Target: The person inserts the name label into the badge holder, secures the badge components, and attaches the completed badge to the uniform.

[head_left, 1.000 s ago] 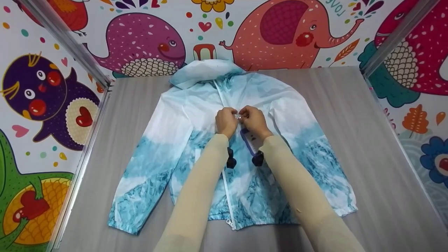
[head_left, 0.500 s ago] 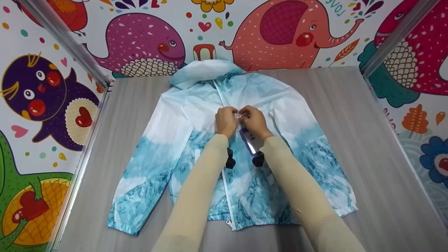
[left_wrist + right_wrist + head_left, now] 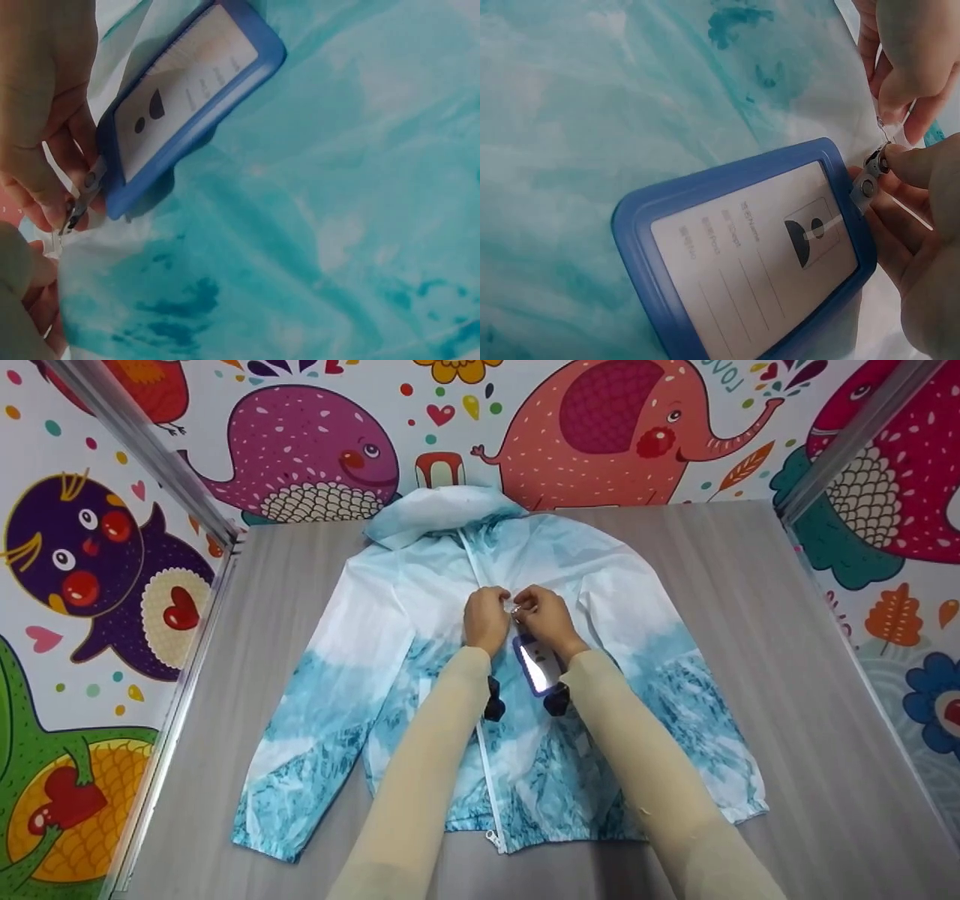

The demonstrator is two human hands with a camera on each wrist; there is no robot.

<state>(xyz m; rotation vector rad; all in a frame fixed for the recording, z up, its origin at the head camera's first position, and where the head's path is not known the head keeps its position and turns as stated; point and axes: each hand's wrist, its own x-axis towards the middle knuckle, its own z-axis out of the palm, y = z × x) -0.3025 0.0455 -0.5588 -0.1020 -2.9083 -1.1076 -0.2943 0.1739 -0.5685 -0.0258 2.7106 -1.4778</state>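
Observation:
A blue-and-white hooded jacket point(image 3: 322, 682) lies spread out, front up. Over its chest, my right hand point(image 3: 551, 619) pinches the metal clip point(image 3: 871, 171) of a blue-framed ID badge holder point(image 3: 538, 666). The badge hangs from the clip's clear strap point(image 3: 861, 196), its printed card facing up in the right wrist view. Right beside it, my left hand point(image 3: 486, 619) pinches a small clear piece point(image 3: 52, 243) at the clip's end. Both hands' fingertips nearly meet there.
The jacket's hood point(image 3: 446, 514) lies by the back wall point(image 3: 450, 427), which is covered in cartoon animals. A white zip point(image 3: 487, 780) runs down the jacket front. Metal rails point(image 3: 172, 742) edge the wood-grain table point(image 3: 817, 697). A dark band point(image 3: 493, 701) sits at the left wrist.
The badge has turned slightly under my right hand, and a bright glare now covers much of its face. Both hands keep their place over the chest, fingers shifting only slightly.

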